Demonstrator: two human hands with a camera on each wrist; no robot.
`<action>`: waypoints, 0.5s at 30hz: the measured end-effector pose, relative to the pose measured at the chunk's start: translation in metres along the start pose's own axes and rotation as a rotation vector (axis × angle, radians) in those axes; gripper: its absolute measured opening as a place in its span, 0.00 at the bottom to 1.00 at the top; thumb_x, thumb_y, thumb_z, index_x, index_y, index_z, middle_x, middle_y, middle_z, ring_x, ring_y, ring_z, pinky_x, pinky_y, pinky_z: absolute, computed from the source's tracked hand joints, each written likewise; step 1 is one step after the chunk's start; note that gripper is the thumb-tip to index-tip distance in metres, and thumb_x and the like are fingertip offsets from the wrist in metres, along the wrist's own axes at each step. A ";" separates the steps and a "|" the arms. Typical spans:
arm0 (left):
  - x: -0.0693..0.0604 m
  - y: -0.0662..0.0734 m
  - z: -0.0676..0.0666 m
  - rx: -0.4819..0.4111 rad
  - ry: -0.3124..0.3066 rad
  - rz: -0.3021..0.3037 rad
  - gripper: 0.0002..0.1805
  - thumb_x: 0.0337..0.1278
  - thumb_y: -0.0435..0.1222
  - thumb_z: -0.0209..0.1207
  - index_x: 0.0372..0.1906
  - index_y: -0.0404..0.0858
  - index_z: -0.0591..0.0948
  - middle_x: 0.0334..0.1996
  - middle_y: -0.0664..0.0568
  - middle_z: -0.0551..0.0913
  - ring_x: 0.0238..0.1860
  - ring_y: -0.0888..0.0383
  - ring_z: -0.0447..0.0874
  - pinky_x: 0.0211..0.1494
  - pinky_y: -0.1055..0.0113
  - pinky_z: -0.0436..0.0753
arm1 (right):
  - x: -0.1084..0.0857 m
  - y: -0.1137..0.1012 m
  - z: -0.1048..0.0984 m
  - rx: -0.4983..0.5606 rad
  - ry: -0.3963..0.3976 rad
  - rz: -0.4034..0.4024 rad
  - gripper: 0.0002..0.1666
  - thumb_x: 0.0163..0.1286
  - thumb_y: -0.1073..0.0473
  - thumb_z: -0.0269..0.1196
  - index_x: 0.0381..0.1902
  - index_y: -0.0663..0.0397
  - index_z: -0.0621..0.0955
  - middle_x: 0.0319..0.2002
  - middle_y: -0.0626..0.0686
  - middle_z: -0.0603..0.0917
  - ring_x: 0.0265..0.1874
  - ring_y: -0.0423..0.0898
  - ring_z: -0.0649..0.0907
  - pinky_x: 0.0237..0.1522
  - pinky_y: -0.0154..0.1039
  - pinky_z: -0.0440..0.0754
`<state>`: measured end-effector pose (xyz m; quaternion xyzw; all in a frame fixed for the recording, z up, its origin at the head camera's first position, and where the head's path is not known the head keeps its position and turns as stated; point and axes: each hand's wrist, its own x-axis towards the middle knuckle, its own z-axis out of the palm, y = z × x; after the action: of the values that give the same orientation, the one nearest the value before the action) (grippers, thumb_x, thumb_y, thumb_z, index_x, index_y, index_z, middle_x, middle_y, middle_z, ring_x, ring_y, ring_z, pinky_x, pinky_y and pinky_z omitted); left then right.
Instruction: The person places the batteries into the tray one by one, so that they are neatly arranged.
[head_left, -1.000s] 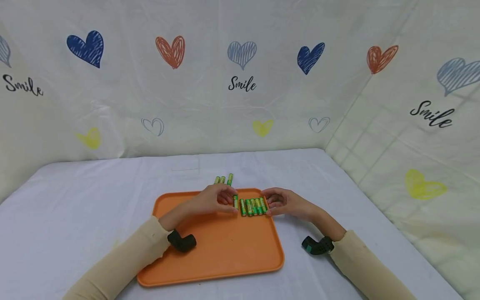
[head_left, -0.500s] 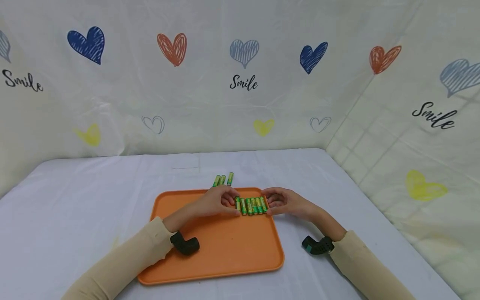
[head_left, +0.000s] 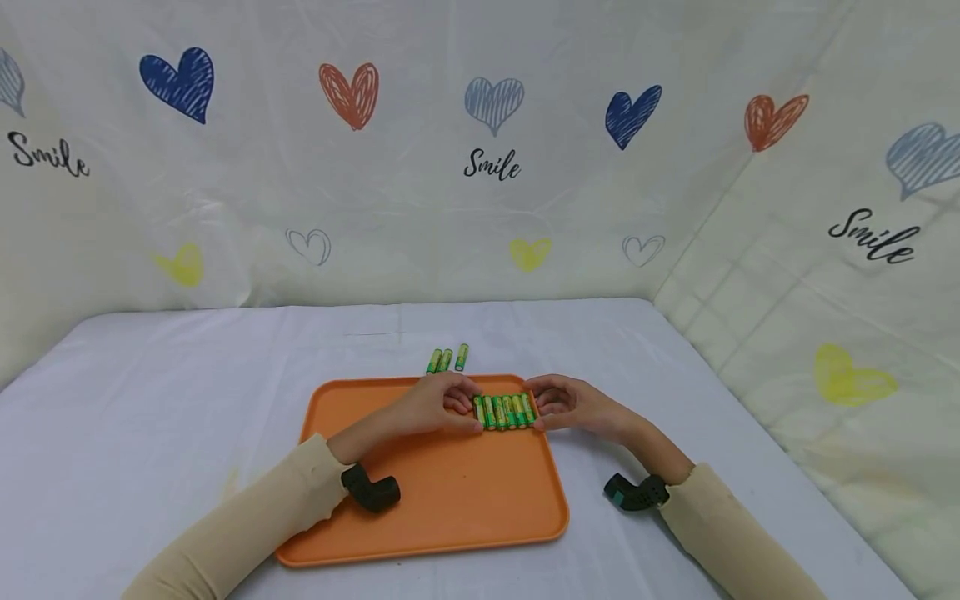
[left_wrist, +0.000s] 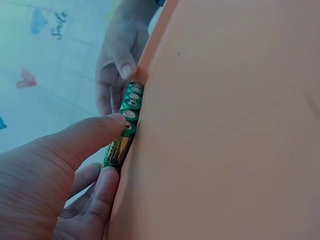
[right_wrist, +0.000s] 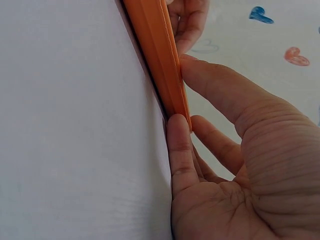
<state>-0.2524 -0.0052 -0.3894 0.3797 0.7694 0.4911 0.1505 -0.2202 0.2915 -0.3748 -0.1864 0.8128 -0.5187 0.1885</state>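
Several green-and-yellow batteries (head_left: 507, 412) lie side by side in a row at the far right of the orange tray (head_left: 465, 496). My left hand (head_left: 431, 408) pinches the leftmost battery (left_wrist: 118, 149) between thumb and fingers, up against its neighbour. In the left wrist view, the thumb tip (left_wrist: 117, 120) covers part of that battery's end. On the opposite side, my right hand (head_left: 581, 408) holds the tray's right rim (right_wrist: 157, 55) from outside. Its thumb touches the rim's top edge, while another fingertip (right_wrist: 178, 125) presses the outer wall.
Three more batteries (head_left: 447, 358) lie on the white cloth (head_left: 225, 358) behind the tray's far edge. A white backdrop (head_left: 420, 200) with printed hearts stands behind and to the right. Each wrist wears a black device (head_left: 371, 490).
My left hand has slid its battery rightward along the tray, closing the gap to the rest of the row. The right hand stays at the rim.
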 end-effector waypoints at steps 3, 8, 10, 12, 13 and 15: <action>0.000 0.000 0.000 0.005 -0.009 0.000 0.26 0.53 0.32 0.70 0.56 0.28 0.76 0.44 0.44 0.81 0.44 0.56 0.82 0.49 0.72 0.81 | 0.000 0.000 0.000 -0.002 0.001 0.004 0.40 0.61 0.60 0.71 0.68 0.63 0.68 0.60 0.60 0.73 0.51 0.49 0.74 0.51 0.28 0.77; 0.001 -0.001 -0.001 0.007 -0.028 -0.013 0.26 0.54 0.34 0.70 0.57 0.29 0.76 0.44 0.46 0.80 0.44 0.58 0.80 0.50 0.72 0.80 | 0.000 0.001 0.000 0.000 0.003 -0.001 0.40 0.61 0.60 0.71 0.68 0.64 0.68 0.59 0.61 0.74 0.50 0.49 0.75 0.50 0.28 0.77; 0.001 -0.001 -0.002 0.008 -0.036 -0.012 0.26 0.54 0.35 0.69 0.57 0.29 0.76 0.45 0.46 0.80 0.45 0.58 0.80 0.50 0.72 0.80 | 0.000 0.002 0.000 -0.001 0.002 -0.003 0.40 0.61 0.60 0.71 0.68 0.64 0.68 0.59 0.61 0.74 0.50 0.48 0.75 0.50 0.28 0.77; 0.001 -0.001 -0.002 0.010 -0.042 -0.006 0.27 0.55 0.35 0.69 0.58 0.29 0.76 0.45 0.45 0.80 0.45 0.57 0.80 0.51 0.72 0.80 | 0.000 0.002 0.000 -0.001 0.001 -0.004 0.40 0.61 0.61 0.71 0.68 0.64 0.68 0.58 0.61 0.74 0.50 0.48 0.75 0.50 0.28 0.77; 0.001 -0.002 -0.003 0.010 -0.043 -0.001 0.27 0.55 0.34 0.69 0.58 0.29 0.76 0.46 0.45 0.80 0.45 0.57 0.80 0.51 0.72 0.80 | 0.000 0.002 0.000 -0.002 0.001 -0.005 0.40 0.61 0.61 0.71 0.68 0.64 0.68 0.58 0.61 0.74 0.50 0.48 0.75 0.50 0.28 0.77; 0.000 -0.002 -0.004 0.013 -0.042 0.008 0.27 0.55 0.33 0.69 0.59 0.29 0.75 0.46 0.45 0.80 0.46 0.56 0.81 0.51 0.72 0.80 | 0.000 0.002 0.000 -0.005 0.003 -0.007 0.39 0.61 0.60 0.71 0.68 0.64 0.68 0.59 0.61 0.74 0.50 0.48 0.75 0.50 0.28 0.77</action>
<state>-0.2559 -0.0077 -0.3891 0.3941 0.7676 0.4786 0.1623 -0.2206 0.2917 -0.3764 -0.1888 0.8139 -0.5175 0.1850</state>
